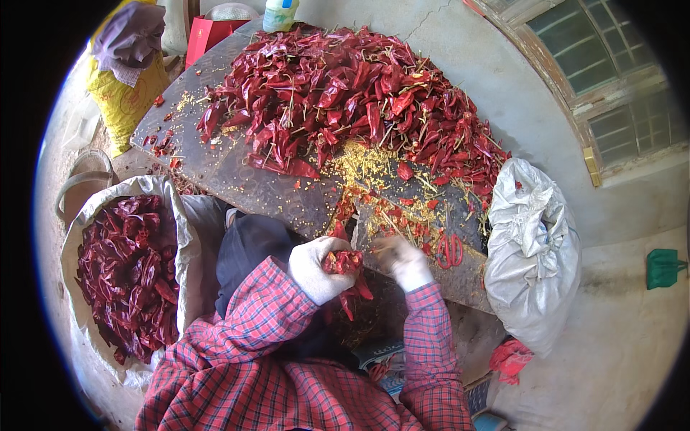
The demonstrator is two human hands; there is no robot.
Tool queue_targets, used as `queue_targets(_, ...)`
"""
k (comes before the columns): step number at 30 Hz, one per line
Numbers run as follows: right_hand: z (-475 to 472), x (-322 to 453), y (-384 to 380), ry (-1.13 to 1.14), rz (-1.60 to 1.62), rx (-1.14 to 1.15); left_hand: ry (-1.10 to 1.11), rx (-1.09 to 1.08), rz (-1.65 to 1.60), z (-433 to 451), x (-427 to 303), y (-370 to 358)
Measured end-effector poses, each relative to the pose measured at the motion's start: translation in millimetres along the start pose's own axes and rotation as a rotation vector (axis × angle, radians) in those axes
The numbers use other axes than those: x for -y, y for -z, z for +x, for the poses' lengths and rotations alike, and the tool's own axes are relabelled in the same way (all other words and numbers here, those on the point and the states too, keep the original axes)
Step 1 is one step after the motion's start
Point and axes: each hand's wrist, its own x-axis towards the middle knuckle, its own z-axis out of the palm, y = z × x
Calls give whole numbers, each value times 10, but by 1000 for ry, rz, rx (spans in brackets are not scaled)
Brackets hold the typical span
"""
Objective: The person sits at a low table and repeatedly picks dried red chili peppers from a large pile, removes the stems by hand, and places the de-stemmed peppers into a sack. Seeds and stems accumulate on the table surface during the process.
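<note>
My left hand (318,272), in a white glove, grips a bunch of dried red chili peppers (343,262). Their broken tops face up, and other tips stick out beyond and below the fist. To its right, apart from the bunch, is my gloved right hand (408,261), blurred and with curled fingers; whether it holds anything is unclear. Red-handled scissors (449,251) lie on the board just right of that hand. Pale seeds (353,164) and chili scraps are strewn over the dark tabletop (259,191), in front of a large heap of dried red chilies (334,91).
At the left stands an open woven sack (183,258) filled with dried chilies. A stuffed white sack (531,253) leans against the table's right end. Behind on the left are a yellow sack (126,91) and a red box (207,37). A barred window (598,59) is in the wall.
</note>
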Motion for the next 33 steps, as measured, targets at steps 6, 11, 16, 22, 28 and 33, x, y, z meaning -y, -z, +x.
queue_targets(6, 625, -55, 323, -209, -455, -304, 152, -35, 14, 17, 19, -33)
queue_targets(11, 1478, -391, 429, -273, -430, -588, 196, -29, -88, 82, -53, -39)
queue_targets(16, 1866, -513, 383, -283, -703, -404, 260, -31, -124, 87, -76, -2)
queue_targets(22, 1689, -780, 362, -205, 190, -700, 465, -69, -669, 187, -2, 44)
queue_targets(28, 410, -157, -135, 26, 1300, -268, 609, 61, -1233, 235, 316, 109)
queue_targets(33, -14, 167, -352, 176, 1256, -153, 562, 418, -1418, 248, 447, 194)
